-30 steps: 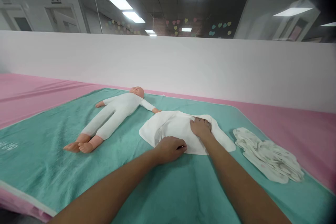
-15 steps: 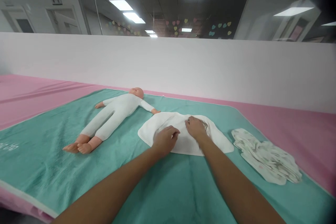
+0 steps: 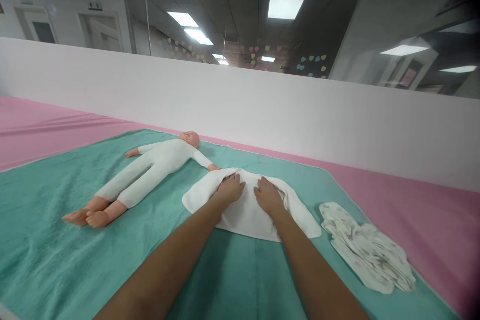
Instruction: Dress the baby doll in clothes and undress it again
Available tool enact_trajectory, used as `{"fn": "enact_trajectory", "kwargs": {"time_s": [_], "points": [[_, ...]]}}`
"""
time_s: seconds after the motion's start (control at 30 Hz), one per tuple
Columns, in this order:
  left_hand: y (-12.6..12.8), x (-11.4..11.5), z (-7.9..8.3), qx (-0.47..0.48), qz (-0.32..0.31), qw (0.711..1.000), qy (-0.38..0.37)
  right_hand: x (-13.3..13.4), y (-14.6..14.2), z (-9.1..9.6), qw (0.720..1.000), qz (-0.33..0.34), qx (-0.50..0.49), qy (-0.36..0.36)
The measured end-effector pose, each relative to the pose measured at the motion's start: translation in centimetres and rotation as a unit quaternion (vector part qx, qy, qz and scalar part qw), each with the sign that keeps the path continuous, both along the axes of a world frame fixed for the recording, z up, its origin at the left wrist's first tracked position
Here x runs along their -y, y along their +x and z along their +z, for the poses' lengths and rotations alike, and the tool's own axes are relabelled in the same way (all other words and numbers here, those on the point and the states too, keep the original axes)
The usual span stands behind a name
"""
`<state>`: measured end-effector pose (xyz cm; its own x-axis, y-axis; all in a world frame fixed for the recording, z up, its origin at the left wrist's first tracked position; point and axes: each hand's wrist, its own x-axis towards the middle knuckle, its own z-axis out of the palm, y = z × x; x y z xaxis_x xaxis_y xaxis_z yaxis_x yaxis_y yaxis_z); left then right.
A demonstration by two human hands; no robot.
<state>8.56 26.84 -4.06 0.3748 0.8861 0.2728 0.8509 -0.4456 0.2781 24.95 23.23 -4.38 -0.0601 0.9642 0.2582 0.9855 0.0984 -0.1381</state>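
Note:
A white cloth (image 3: 245, 215), partly folded over along its far side, lies on the green towel in front of me. My left hand (image 3: 231, 189) rests on the left part of the cloth, palm down, its fingers extended over the fabric. On the right part, my right hand (image 3: 269, 196) also lies palm down with fingers apart, beside a raised fold. Neither hand grips the fabric visibly. To the left, a baby doll (image 3: 161, 162) in a white bodysuit lies on its back, one hand at the cloth's far left edge.
A crumpled white printed cloth (image 3: 369, 247) lies at the right. The green towel (image 3: 150, 245) covers a pink surface (image 3: 405, 210). Behind stands a low white wall (image 3: 240, 105) with a glass pane (image 3: 240, 20) above it.
My left hand has moved forward and down onto the cloth, its curled fingers now extended. My right hand has flattened on the cloth. The view has tilted and shifted slightly.

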Motion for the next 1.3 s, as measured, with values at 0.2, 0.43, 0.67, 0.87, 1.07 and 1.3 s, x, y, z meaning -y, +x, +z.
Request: {"fn": "enact_trajectory", "kwargs": {"time_s": [0.2, 0.43, 0.67, 0.87, 1.07, 1.3], "points": [[-0.3, -0.1, -0.1, -0.007, 0.023, 0.999, 0.021, 0.3, -1.0, 0.1, 0.997, 0.042, -0.051, -0.035], [-0.2, 0.5, 0.4, 0.006, 0.052, 0.996, 0.074, -0.5, -0.4, -0.1, 0.997, -0.032, -0.060, -0.030], [-0.4, 0.7, 0.5, -0.001, 0.042, 0.997, 0.066, -0.7, 0.6, -0.1, 0.984, -0.162, -0.065, 0.019], [-0.5, 0.4, 0.3, -0.012, 0.037, 0.999, 0.016, -0.7, 0.6, -0.1, 0.988, -0.146, -0.044, -0.023], [-0.5, 0.0, 0.3, -0.039, 0.023, 0.998, -0.038, -0.6, 0.9, 0.0, 0.989, -0.126, -0.043, -0.057], [-0.5, -0.1, 0.3, -0.050, 0.008, 0.998, -0.037, -0.5, 0.8, 0.1, 0.987, -0.141, -0.046, -0.056]]}}
